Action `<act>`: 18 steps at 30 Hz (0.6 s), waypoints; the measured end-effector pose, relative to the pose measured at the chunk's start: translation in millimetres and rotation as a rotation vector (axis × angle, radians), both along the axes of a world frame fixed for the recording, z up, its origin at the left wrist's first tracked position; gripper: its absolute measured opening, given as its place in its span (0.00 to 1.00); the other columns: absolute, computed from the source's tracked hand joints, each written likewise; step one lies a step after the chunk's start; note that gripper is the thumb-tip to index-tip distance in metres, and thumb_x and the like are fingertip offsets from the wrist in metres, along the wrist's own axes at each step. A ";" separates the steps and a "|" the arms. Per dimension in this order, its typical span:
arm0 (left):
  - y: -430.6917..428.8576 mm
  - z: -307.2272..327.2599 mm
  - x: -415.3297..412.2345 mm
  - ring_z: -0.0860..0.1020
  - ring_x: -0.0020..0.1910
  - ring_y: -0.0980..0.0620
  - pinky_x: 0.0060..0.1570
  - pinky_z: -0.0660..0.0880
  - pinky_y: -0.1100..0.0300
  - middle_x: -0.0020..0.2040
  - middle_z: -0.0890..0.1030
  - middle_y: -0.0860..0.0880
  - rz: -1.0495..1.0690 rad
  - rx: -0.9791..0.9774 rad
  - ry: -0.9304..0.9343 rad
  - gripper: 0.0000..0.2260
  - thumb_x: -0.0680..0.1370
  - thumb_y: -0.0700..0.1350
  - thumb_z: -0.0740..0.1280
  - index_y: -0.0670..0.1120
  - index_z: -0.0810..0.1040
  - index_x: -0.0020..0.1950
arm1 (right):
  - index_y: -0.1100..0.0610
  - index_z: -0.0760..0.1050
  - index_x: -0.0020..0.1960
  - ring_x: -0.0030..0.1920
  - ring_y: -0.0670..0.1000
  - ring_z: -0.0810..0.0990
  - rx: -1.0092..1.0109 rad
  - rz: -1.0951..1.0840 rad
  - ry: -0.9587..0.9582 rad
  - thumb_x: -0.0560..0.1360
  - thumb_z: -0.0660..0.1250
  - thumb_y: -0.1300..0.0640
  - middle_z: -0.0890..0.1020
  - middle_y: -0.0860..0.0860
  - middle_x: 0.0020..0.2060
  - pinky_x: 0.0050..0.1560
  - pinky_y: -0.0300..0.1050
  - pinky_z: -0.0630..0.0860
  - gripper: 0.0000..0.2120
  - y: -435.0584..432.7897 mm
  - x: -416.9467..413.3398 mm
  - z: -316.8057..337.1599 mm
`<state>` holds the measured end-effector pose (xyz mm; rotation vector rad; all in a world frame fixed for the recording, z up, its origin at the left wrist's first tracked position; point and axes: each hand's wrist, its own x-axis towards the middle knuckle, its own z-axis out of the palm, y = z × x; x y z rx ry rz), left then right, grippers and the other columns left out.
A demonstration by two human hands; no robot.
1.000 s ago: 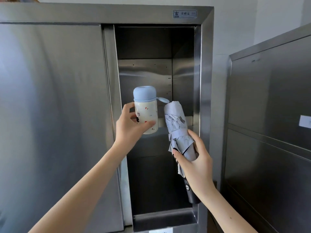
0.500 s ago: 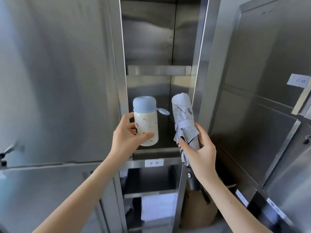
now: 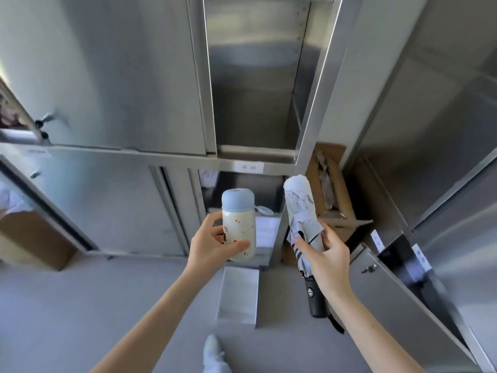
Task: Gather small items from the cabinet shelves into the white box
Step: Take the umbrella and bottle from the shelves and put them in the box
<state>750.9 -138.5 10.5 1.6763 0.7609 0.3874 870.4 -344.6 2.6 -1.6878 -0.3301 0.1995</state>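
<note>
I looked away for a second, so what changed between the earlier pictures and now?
The view tilted down: the white box on the floor now shows below both hands, which came away from the cabinet shelf. Unchanged: left hand grips the bottle, right hand the folded umbrella, both upright.

A brown cardboard box stands between the steel units, near a shoe.

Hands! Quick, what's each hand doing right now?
Left hand: closed around the small cream bottle with a pale blue cap, held upright.
Right hand: closed around the folded light grey umbrella with a black handle.
</note>
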 end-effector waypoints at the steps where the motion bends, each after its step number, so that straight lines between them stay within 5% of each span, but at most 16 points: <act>1: -6.1 -6.0 -7.6 0.83 0.43 0.57 0.42 0.81 0.57 0.48 0.84 0.53 0.010 -0.012 0.020 0.29 0.62 0.44 0.81 0.57 0.74 0.58 | 0.53 0.78 0.63 0.47 0.43 0.84 0.000 0.012 0.019 0.72 0.76 0.60 0.86 0.42 0.47 0.43 0.35 0.79 0.21 -4.5 -7.5 -4.1; 5: -19.5 -28.9 -29.9 0.83 0.45 0.55 0.46 0.82 0.53 0.48 0.84 0.53 0.032 -0.050 0.088 0.30 0.60 0.47 0.81 0.58 0.74 0.58 | 0.54 0.79 0.61 0.42 0.42 0.84 -0.009 0.018 0.080 0.71 0.76 0.61 0.86 0.44 0.44 0.38 0.33 0.77 0.19 -12.8 -31.5 -20.9; 18: 32.5 -153.0 -36.2 0.81 0.43 0.60 0.31 0.73 0.70 0.46 0.83 0.56 0.015 -0.097 0.352 0.28 0.63 0.44 0.80 0.60 0.73 0.57 | 0.46 0.79 0.57 0.41 0.46 0.82 -0.158 -0.028 0.261 0.72 0.75 0.61 0.86 0.45 0.45 0.42 0.41 0.76 0.17 22.4 -48.6 -154.5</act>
